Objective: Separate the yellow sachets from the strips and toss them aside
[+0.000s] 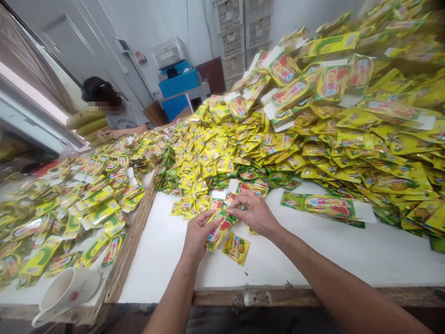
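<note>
In the head view, my left hand (196, 234) is closed around a small yellow-green candy box (217, 234) with watermelon print, held at a slant above the white table. My right hand (256, 213) pinches at the upper end of that box; whether a sachet sits between its fingertips is hidden. Just below the box, a yellow pineapple sachet (236, 249) lies flat on the tabletop. Behind my hands are an open-flapped box (218, 198) and a few loose yellow sachets (187, 206). To the right rests another box (330, 207) with its white end flap out.
A high heap of yellow and green sachets (320, 157) fills the back and right, with boxes on top. Left of a wooden divider (134, 246) lie many packed boxes (100, 199) and a white mug (71, 290). A co-worker (127, 116) sits at the far left.
</note>
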Motion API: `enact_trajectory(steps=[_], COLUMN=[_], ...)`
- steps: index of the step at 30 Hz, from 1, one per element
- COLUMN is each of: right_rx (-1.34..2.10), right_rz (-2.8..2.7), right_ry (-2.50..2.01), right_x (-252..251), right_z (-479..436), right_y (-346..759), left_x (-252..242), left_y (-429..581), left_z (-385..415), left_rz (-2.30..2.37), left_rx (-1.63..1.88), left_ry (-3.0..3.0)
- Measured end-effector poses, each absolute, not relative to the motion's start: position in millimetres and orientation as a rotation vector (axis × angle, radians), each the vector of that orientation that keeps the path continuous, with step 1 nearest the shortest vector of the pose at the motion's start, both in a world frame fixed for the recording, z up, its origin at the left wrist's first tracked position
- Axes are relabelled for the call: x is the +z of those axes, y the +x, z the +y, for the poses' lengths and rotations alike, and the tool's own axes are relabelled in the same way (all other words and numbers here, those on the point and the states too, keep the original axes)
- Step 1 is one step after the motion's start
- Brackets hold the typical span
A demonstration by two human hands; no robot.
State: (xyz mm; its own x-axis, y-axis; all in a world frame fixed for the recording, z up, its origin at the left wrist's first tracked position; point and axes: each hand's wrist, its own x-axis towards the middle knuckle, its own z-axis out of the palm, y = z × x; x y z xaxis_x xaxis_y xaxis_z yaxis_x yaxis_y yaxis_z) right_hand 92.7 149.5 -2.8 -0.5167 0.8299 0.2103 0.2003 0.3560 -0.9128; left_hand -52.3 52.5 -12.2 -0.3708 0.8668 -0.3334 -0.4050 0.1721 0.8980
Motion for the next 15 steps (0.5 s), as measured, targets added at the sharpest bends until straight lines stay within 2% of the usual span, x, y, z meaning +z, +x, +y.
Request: enact_trajectory(steps=[7,11,13,15], right_rx=[1.437,1.587,1.470,1.146], right_rz=[-2.109,-2.118,-2.131,-2.081], right_ry=[-0.690,-0.596,-0.623,-0.763], right_x=[-5.6,-6.8,-6.3,-5.9], right_z=[135.1,134.7,138.7,147.7], right_y=[88.3,87.2,88.1,91.8], left_x=[-8.3,-10.7,-4.9,11.8], left_y=[-51.7,-52.0,-64.9,-93.6], left_z=[48.9,41.0,39.3,40.3], left_rz=[1.336,1.351,1.418,1.560], left_rx=[1.471,1.332,1.191,1.176], left_ry=[0.425,0.478,0.587,0.702])
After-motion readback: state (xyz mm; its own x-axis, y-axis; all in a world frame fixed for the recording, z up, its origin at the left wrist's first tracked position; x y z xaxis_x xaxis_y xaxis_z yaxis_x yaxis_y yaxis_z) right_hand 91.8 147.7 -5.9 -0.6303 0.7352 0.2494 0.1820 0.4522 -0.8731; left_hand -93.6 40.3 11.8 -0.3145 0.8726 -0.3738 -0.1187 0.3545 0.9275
